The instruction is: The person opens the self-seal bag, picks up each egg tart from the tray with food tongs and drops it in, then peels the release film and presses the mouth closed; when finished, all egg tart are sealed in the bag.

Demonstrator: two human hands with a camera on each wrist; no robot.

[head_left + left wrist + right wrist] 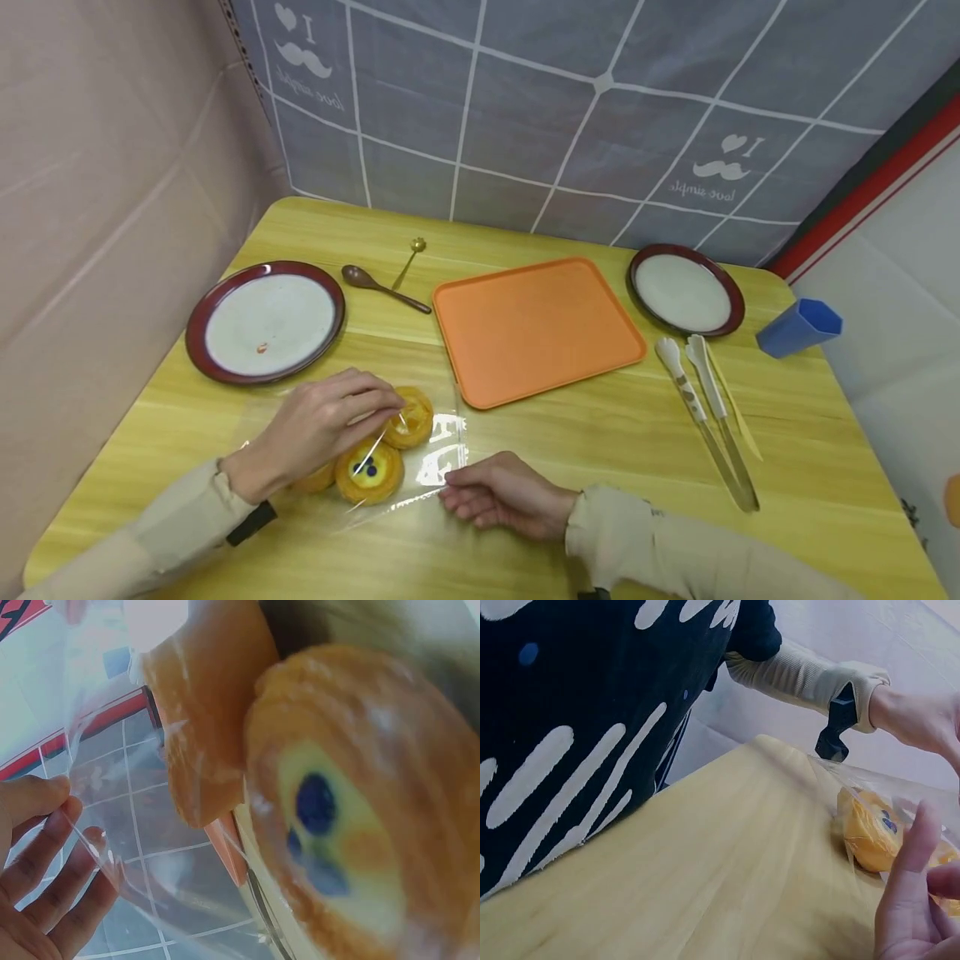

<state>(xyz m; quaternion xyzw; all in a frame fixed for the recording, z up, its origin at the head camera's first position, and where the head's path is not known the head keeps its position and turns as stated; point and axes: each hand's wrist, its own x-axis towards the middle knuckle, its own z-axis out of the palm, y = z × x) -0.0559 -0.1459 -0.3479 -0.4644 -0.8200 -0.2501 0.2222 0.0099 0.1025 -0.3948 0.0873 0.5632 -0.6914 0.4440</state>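
Note:
A clear plastic bag (441, 458) lies on the table's near side with round egg-tart-like pastries inside. One pastry (369, 479) has dark blueberry-like dots on a pale yellow centre; another pastry (417, 419) sits just beyond it. A third pastry (315, 480) is mostly hidden beneath the left arm. My left hand (318, 421) is over the bag and pinches its film between thumb and fingertips, as the left wrist view shows. At the bag's right edge, my right hand (510, 496) pinches the film between thumb and forefinger, the other fingers curled.
Behind the bag lies an orange tray (540, 325). A red-rimmed plate (270, 321) is at left, a second plate (682, 292) at back right. A wooden spoon (382, 287), small gold spoon (408, 262), tongs (720, 425), yellow stick (735, 404) and blue cup (798, 327) stand around.

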